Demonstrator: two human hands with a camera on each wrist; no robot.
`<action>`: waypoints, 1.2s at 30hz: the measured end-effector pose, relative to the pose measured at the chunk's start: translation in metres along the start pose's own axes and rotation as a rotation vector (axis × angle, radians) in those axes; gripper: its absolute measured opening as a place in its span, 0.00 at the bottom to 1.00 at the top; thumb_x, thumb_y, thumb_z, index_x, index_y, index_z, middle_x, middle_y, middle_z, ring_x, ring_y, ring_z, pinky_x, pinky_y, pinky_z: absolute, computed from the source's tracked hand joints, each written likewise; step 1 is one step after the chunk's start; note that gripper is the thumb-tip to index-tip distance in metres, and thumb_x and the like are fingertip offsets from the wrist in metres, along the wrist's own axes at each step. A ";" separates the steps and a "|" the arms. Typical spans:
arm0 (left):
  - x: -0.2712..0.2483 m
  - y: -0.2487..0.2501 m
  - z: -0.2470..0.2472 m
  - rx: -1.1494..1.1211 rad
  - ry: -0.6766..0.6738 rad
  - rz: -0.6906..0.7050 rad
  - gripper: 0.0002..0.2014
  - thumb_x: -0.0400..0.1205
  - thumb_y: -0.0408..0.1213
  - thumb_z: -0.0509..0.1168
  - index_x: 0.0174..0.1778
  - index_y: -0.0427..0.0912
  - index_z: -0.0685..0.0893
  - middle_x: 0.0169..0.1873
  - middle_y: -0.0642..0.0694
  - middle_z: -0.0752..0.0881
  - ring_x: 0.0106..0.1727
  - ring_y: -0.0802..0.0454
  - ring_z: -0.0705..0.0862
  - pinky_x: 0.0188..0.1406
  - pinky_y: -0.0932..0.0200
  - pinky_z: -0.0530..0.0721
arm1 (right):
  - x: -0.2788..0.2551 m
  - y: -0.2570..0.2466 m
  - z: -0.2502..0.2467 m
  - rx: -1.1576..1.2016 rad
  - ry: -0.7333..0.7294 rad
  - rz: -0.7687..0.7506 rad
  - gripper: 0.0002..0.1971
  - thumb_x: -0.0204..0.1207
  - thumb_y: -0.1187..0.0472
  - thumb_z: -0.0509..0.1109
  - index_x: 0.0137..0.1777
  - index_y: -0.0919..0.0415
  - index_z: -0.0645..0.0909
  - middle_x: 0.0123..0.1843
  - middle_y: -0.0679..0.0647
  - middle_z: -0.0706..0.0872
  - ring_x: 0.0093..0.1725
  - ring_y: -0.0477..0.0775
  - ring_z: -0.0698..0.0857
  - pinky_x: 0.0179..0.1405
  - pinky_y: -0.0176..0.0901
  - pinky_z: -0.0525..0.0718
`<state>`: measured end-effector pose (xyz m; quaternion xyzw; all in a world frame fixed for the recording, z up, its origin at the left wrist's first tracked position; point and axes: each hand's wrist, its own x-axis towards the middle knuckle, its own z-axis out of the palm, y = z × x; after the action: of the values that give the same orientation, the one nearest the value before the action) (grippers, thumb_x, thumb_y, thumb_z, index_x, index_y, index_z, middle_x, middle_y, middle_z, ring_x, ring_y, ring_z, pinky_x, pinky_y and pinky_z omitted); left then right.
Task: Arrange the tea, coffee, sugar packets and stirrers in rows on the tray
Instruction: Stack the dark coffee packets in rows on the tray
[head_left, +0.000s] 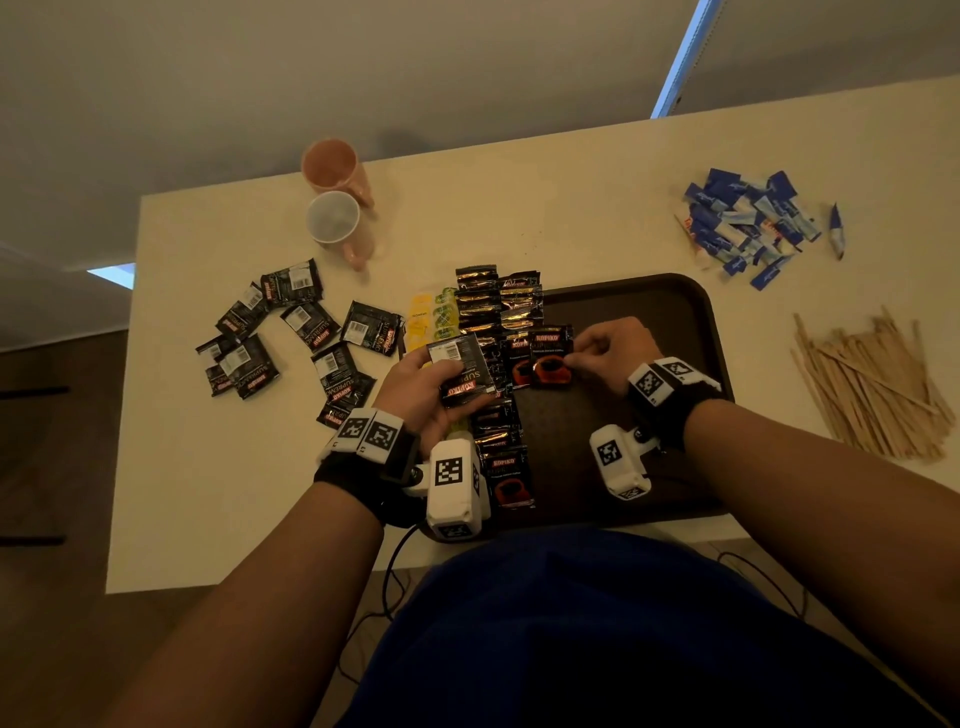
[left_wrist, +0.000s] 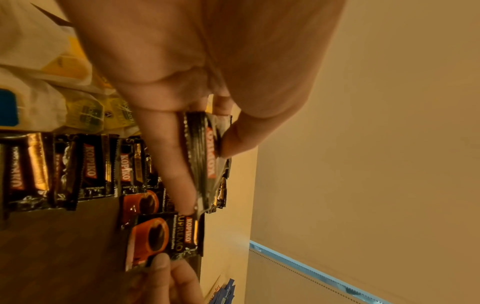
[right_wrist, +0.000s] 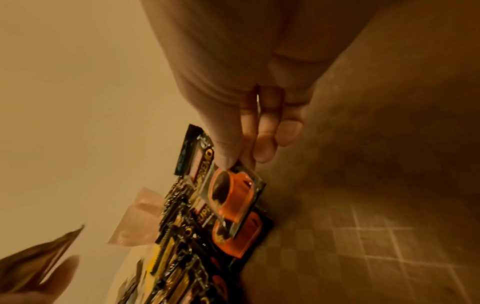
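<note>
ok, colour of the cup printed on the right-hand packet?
Orange, on the black coffee packet; right wrist view shows it best.

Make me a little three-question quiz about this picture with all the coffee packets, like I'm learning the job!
1. True or false: the wooden stirrers are lined up on the tray.
2. What does the right hand pinch?
A. a sugar packet
B. a coffee packet
C. a cup
3. Fill in: the left hand holds a ____ packet.

Key: 1 false; 2 B; 3 coffee.
</note>
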<state>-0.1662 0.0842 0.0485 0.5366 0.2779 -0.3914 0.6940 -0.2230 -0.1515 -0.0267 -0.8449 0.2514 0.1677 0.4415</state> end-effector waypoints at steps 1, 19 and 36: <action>0.000 0.000 0.000 0.001 0.000 -0.002 0.11 0.86 0.24 0.59 0.63 0.36 0.76 0.61 0.31 0.83 0.53 0.36 0.87 0.27 0.53 0.89 | 0.001 0.003 0.001 0.017 -0.025 0.023 0.06 0.72 0.60 0.79 0.48 0.55 0.87 0.40 0.49 0.88 0.41 0.46 0.87 0.43 0.39 0.86; 0.004 0.000 -0.014 -0.021 0.015 -0.016 0.08 0.86 0.25 0.60 0.59 0.36 0.78 0.57 0.34 0.85 0.52 0.38 0.88 0.35 0.51 0.92 | 0.018 -0.010 0.029 -0.151 -0.141 0.047 0.10 0.74 0.52 0.77 0.44 0.60 0.89 0.38 0.49 0.87 0.43 0.48 0.85 0.45 0.42 0.85; 0.011 0.000 -0.016 0.012 0.072 0.030 0.16 0.84 0.24 0.64 0.68 0.33 0.78 0.55 0.35 0.89 0.47 0.44 0.91 0.33 0.54 0.89 | 0.019 -0.010 0.027 -0.256 -0.219 0.090 0.08 0.75 0.56 0.76 0.36 0.56 0.84 0.37 0.48 0.85 0.39 0.44 0.82 0.41 0.40 0.81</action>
<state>-0.1596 0.0971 0.0349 0.5586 0.2923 -0.3629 0.6862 -0.2031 -0.1297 -0.0447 -0.8588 0.2156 0.3091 0.3469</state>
